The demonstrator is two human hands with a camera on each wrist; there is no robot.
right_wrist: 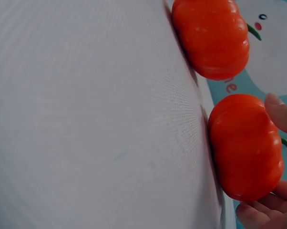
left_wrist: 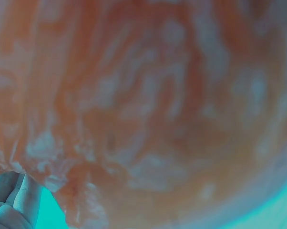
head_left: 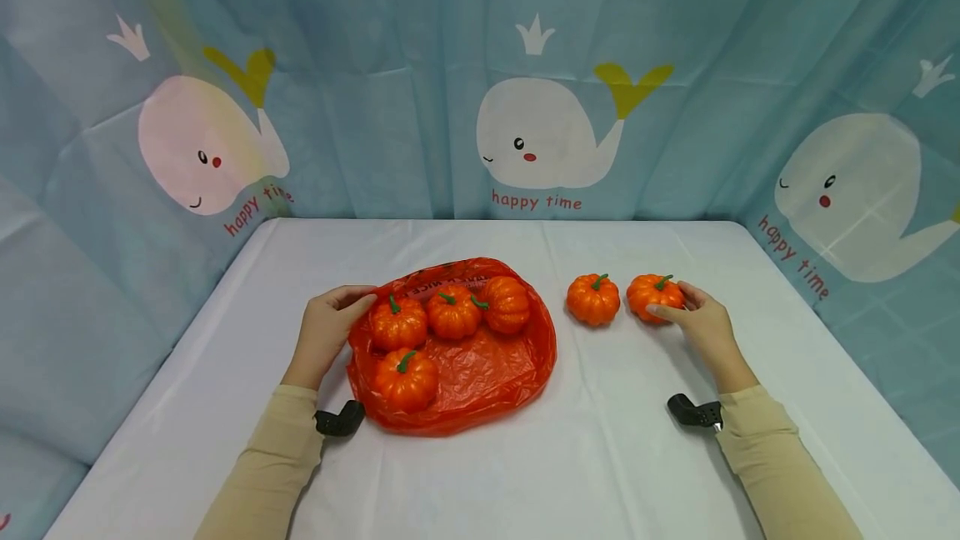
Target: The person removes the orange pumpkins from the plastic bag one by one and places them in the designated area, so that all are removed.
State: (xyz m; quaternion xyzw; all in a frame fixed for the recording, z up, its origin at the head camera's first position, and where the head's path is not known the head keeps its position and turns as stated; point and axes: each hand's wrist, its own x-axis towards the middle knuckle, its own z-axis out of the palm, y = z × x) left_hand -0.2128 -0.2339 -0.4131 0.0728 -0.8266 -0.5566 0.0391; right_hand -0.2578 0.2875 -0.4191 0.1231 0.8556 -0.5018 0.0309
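A red plastic bag (head_left: pixel 487 373) lies spread open on the table, several small orange toy pumpkins (head_left: pixel 407 382) with green stems inside it. My left hand (head_left: pixel 327 333) pinches the bag's left rim; in the left wrist view the blurred bag fills most of the picture, with a few fingers (left_wrist: pixel 24 200) showing at the lower left. To the right of the bag, my right hand (head_left: pixel 705 325) holds a toy pumpkin (head_left: pixel 651 297) between thumb and fingers. In the right wrist view this pumpkin (right_wrist: pixel 246 148) appears to rest on the table. Another pumpkin (head_left: pixel 593 300) stands just left of it.
A white cloth covers the table (head_left: pixel 600 440). Blue curtains (head_left: pixel 420 107) printed with whales hang along the back and both sides. Each wrist carries a black camera mount, the left one (head_left: pixel 341 419) close to the bag's edge.
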